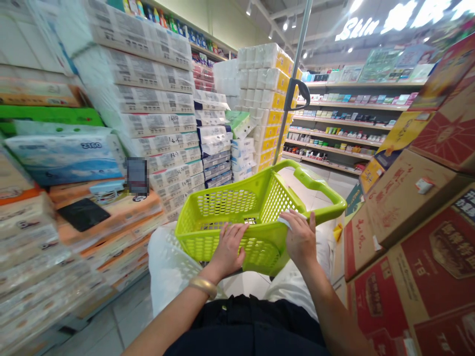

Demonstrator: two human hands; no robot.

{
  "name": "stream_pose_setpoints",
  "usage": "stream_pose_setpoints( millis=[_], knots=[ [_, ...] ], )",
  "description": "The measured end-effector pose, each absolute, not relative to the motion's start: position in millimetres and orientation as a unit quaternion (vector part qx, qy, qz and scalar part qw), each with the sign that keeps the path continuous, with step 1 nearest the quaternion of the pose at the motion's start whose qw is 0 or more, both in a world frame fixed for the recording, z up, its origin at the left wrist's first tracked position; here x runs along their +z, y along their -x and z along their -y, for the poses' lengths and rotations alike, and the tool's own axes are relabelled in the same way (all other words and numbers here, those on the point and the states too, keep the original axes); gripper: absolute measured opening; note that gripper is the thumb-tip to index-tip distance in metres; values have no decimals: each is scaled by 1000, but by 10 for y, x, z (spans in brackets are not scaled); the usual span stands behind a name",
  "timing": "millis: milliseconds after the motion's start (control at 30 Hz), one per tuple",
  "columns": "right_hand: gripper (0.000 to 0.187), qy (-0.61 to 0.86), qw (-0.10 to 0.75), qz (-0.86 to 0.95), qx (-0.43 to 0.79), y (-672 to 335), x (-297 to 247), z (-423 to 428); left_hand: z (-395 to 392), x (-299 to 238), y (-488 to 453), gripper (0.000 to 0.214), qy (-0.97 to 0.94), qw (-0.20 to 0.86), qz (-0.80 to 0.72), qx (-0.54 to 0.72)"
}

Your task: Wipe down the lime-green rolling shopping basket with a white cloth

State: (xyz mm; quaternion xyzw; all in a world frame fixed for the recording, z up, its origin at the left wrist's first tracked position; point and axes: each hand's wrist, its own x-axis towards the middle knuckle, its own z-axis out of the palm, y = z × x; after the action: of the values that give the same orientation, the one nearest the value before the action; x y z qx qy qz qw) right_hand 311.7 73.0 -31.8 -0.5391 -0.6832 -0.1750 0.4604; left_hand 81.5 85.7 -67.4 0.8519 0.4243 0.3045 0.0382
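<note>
Our left hand (pixel 231 245) curls closed over one side of the green basket (pixel 260 252), apparently to steady it; our right hand (pixel 301 241), half closed, presses a white cloth (pixel 285 220) there.

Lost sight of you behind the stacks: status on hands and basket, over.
Left hand on near side of green basket. Right hand holds white cloth against its rim, near the handle. Metal pole beyond; cartons stacked close on right.
</note>
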Motion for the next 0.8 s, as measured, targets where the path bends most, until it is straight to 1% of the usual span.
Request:
stream_pose_setpoints(
  millis=[200,300,433,533,800],
  knots=[
    [35,577,483,624,-214,-3489,-187,-835,-857,-678,-827,72,-851,40,-423,309],
    [36,572,481,632,-206,-3381,-211,-818,-858,-677,-824,71,-850,36,-428,306],
    [40,543,461,679,-175,-3120,-299,-737,-859,-675,-809,75,-851,24,-432,297],
    [40,536,452,691,-173,-3110,-315,-718,-860,-679,-802,74,-854,24,-429,294],
    [35,587,477,613,-228,-3684,-108,-884,-871,-690,-812,78,-854,36,-420,304]
  ],
)
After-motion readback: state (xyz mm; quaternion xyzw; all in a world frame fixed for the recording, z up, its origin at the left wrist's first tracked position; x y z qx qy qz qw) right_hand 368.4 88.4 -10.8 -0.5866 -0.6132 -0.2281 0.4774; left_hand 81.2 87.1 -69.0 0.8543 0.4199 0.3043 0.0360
